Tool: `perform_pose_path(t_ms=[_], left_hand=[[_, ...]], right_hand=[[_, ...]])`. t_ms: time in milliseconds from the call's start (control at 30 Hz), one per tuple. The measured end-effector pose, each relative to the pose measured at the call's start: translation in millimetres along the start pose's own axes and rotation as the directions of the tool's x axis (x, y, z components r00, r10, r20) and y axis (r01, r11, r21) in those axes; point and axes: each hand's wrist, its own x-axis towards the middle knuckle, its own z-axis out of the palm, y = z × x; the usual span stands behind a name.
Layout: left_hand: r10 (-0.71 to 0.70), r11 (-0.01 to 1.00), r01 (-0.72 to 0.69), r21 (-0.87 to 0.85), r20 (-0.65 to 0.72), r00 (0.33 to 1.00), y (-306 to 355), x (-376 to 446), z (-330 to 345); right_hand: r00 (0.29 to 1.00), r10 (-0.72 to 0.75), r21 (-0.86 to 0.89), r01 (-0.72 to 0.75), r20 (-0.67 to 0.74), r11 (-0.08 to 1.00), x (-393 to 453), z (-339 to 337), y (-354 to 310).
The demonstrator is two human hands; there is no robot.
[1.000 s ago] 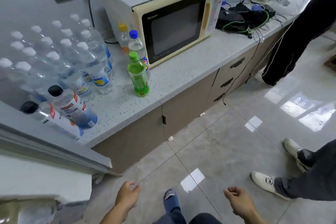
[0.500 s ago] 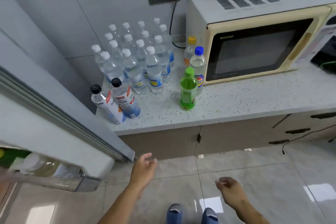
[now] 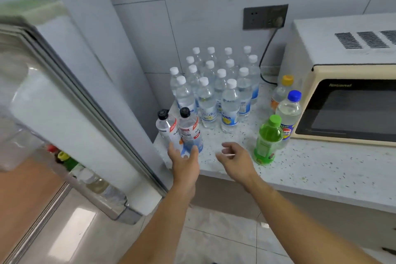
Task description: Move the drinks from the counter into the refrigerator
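Left hand (image 3: 184,162) spread at my black-capped bottle (image 3: 189,133); closing carelessly, I could topple its twin (image 3: 166,128) just left.

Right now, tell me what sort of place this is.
Probably a kitchenette or office pantry: a speckled counter against a tiled wall carries a cream microwave and a cluster of water bottles, and an open refrigerator door with drinks in its shelf stands just left.

Both forearms bare; no sleeves, seemingly nothing worn.
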Motion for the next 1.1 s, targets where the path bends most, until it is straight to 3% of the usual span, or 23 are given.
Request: perform_pose_path(t_ms=[133,233,367,467,667,767,900,1100], left_hand=[[0.048,0.993,-0.07,-0.098,-0.216,0.975,27.9,23.8,13.9],[0.079,0.991,-0.115,-0.075,-0.371,0.925,40.7,39.6,15.5],[0.203,0.978,-0.203,0.047,-0.435,0.877,57.7,61.0,13.8],[0.22,0.972,-0.159,0.172,-0.446,0.867,68.4,73.8,11.8],[0.226,0.932,-0.093,0.349,-0.361,0.905,66.3,85.1,11.1],[0.254,0.883,-0.092,0.461,-0.304,0.918,68.8,83.4,10.1],[0.306,0.799,-0.18,0.573,-0.13,0.943,69.8,66.1,23.2],[0.319,0.783,-0.272,0.559,0.015,0.948,66.7,50.0,30.7]], right_hand=[[0.984,-0.175,-0.017,0.175,0.019,0.984,41.0,15.4,-55.0],[0.948,-0.314,-0.086,0.317,0.047,0.944,64.1,27.0,-83.7],[0.92,-0.363,-0.275,0.391,0.15,0.878,83.7,37.3,-109.5],[0.91,-0.343,-0.428,0.412,0.231,0.804,90.6,42.4,-118.0],[0.9,-0.334,-0.432,0.429,0.281,0.794,86.9,33.7,-114.4],[0.921,-0.336,-0.402,0.389,0.197,0.829,77.2,12.0,-98.8],[0.933,-0.354,-0.346,0.353,0.061,0.87,61.6,-15.2,-77.6],[0.93,-0.363,-0.37,0.316,-0.062,0.873,51.6,-54.9,-52.2]])
